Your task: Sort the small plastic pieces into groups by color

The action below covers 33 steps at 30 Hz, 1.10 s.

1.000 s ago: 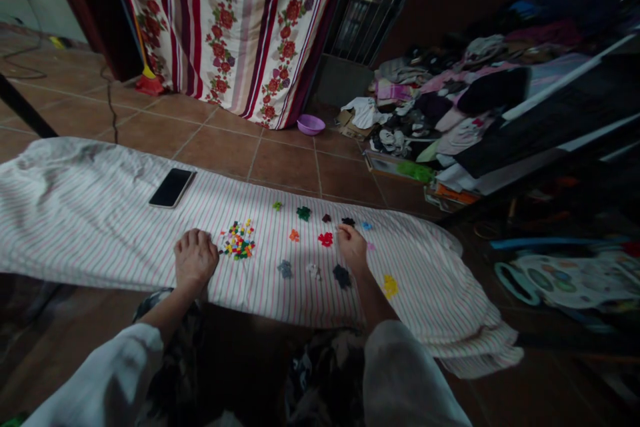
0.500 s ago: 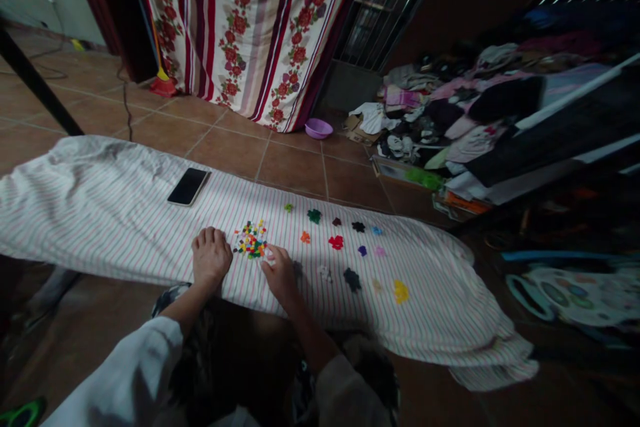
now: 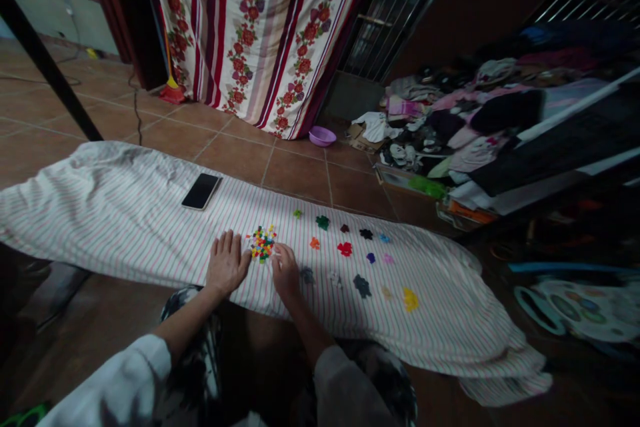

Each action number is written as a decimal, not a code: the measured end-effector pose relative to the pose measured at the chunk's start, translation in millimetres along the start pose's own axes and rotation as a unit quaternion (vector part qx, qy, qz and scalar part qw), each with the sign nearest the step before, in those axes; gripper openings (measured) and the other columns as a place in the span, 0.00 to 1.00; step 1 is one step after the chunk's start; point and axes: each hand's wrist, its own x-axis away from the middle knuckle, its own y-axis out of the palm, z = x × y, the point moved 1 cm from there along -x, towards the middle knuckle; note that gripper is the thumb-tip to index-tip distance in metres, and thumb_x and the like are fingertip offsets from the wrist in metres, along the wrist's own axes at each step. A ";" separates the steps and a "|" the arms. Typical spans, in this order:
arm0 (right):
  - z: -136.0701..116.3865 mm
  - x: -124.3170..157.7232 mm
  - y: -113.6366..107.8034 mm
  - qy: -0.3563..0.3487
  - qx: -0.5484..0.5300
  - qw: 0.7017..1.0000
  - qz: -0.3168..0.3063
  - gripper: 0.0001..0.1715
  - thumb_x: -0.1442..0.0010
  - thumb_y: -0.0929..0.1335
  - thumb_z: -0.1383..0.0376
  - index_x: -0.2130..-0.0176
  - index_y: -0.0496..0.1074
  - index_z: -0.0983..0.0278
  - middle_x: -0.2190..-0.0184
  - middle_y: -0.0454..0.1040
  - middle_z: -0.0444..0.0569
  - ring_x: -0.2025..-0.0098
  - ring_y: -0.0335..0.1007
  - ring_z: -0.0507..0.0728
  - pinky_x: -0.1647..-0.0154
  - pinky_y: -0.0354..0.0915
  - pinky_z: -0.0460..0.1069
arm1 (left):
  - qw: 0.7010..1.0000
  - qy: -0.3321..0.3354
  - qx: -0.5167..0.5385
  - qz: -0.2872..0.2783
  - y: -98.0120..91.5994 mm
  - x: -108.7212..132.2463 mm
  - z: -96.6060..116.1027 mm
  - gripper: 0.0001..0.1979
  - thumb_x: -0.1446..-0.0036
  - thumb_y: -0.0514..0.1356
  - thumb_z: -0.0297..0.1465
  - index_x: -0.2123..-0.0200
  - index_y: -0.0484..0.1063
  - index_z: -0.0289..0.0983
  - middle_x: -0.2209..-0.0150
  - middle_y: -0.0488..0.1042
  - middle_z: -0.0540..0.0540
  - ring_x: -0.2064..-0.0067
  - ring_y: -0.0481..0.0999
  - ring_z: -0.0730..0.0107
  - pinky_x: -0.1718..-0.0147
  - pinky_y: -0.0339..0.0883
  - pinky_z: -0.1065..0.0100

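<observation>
A mixed pile of tiny coloured pieces (image 3: 263,244) lies on the striped cloth (image 3: 135,213) between my two hands. My left hand (image 3: 227,265) rests flat on the cloth just left of the pile, fingers stretched out and nothing held. At the pile's right edge, my right hand (image 3: 287,275) has its fingers bent together; whatever is between their tips is too small to make out. Sorted single-colour heaps spread to the right, among them red pieces (image 3: 345,249), dark green pieces (image 3: 323,221), dark grey pieces (image 3: 362,285) and yellow pieces (image 3: 411,299).
A phone (image 3: 201,191) lies on the cloth beyond my left hand. Past the far edge are a purple basin (image 3: 323,137), a floral curtain (image 3: 250,40) and a broom (image 3: 173,90). Clothes (image 3: 480,107) are heaped at the right.
My left hand has flattened, its fingers now straighter than before. My right hand stays by the pile with slightly shifted fingers. The whole view has moved a little.
</observation>
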 end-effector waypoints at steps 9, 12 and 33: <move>6.2 2.6 1.8 0.026 0.016 0.996 0.078 0.21 0.32 0.55 0.61 0.52 0.72 0.63 0.55 0.75 0.58 0.51 0.73 0.61 0.46 0.70 0.60 | 0.997 0.063 -0.034 -0.020 22.8 2.9 12.3 0.42 0.39 0.52 0.54 0.31 0.56 0.32 0.30 0.56 0.28 0.28 0.52 0.40 0.33 0.49 0.43; 7.8 2.3 3.1 0.035 0.014 0.995 0.087 0.22 0.32 0.54 0.60 0.52 0.71 0.64 0.55 0.75 0.59 0.52 0.73 0.61 0.47 0.70 0.61 | 0.995 0.096 -0.028 -0.032 26.7 -13.5 24.0 0.41 0.40 0.54 0.55 0.31 0.57 0.36 0.29 0.54 0.30 0.28 0.52 0.40 0.34 0.50 0.42; 5.0 1.2 4.3 0.051 0.022 0.992 0.111 0.20 0.32 0.55 0.63 0.53 0.72 0.63 0.55 0.76 0.58 0.51 0.74 0.60 0.45 0.70 0.58 | 0.987 0.146 0.023 -0.057 37.3 -78.4 58.0 0.17 0.36 0.50 0.35 0.51 0.76 0.41 0.41 0.73 0.39 0.36 0.66 0.48 0.41 0.60 0.45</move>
